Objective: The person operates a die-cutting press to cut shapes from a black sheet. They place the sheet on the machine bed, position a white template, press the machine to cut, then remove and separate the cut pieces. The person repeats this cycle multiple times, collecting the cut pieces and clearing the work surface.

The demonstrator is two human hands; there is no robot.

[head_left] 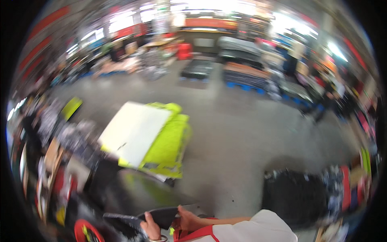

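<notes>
Close to my body, my left hand [150, 227] is closed on the edge of a black flexible sheet [163, 216], with its thumb up. My right hand [188, 218] grips the same sheet a little further right, fingers bent round its edge. Between the hands the sheet bends, and a stiff-looking dark strip reaches left from it. Just beyond lies a large dark glossy sheet [125, 187] with a greenish sheen. Farther off, a white board [135, 131] rests on a stack of bright yellow-green sheets [165, 147]. Motion blur hides finer detail.
A red ring-shaped thing [86, 230] is at lower left, beside crowded plastic-wrapped goods [78, 139]. At right stands a black-wrapped stack [294, 197]. Pallets of dark sheets [246, 74] line the far side of the grey floor [229, 129]. A person [332, 97] is at far right.
</notes>
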